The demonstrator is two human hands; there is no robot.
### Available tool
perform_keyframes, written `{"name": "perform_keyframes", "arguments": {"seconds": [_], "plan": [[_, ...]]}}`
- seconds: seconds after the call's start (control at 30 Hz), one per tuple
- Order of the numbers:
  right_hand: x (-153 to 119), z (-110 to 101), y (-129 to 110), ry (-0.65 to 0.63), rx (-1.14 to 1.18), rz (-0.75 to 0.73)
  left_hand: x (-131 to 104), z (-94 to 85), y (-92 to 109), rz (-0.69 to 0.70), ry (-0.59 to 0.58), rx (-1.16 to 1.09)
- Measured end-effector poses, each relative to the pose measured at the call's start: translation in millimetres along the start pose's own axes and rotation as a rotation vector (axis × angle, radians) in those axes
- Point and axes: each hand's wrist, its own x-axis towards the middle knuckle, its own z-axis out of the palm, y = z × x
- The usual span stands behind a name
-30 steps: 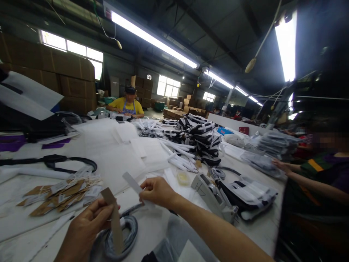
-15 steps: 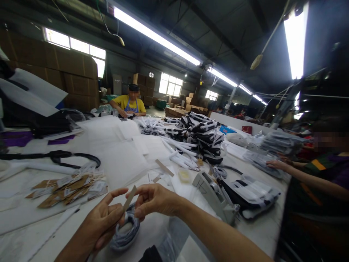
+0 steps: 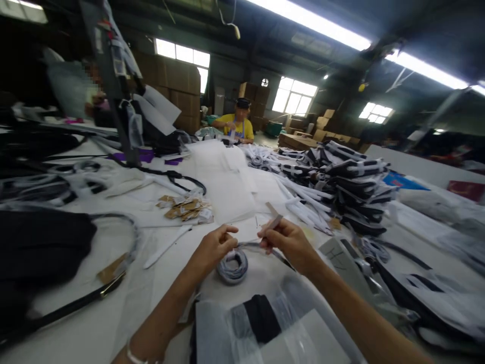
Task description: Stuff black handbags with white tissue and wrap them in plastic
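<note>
A narrow grey-brown strip (image 3: 273, 222) is pinched in my right hand (image 3: 293, 246), its free end pointing up. My left hand (image 3: 212, 247) is half curled, index finger and thumb apart, with no visible object between them. Just below the left fingers lies a coil of grey cord (image 3: 232, 268). A length of grey strap runs from beside the left thumb toward and under the right hand. Nearer to me, between my forearms, a clear plastic bag (image 3: 215, 328) lies over a black and white item.
Brown tags (image 3: 187, 207) lie in a pile beyond my left hand. White foam sheets (image 3: 223, 187) cover the middle. Black and white goods (image 3: 356, 187) are heaped at right, near a grey device (image 3: 341, 260). A metal post (image 3: 117, 91) stands at left. A co-worker (image 3: 238, 124) sits across.
My left hand has let go of the strip, which is now in my right hand alone. The hands have moved apart. The view has swung left, bringing the post and black items into sight.
</note>
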Motion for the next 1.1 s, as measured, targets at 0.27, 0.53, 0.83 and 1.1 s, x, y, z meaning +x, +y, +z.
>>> {"name": "perform_keyframes", "arguments": {"seconds": [0.27, 0.53, 0.83, 1.1], "plan": [[-16, 4, 29, -0.083, -0.154, 0.027, -4, 10.7, -30, -0.08, 0.052, 0.563], [-26, 12, 55, -0.205, -0.269, 0.168, -1, 15.4, -33, -0.094, 0.032, 0.699], [-24, 23, 59, -0.117, -0.457, 0.012, -2, 10.8, -23, -0.097, 0.072, 0.767], [-7, 35, 71, -0.182, -0.989, -0.511, -3, 14.3, -16, -0.018, 0.088, 0.806]]}}
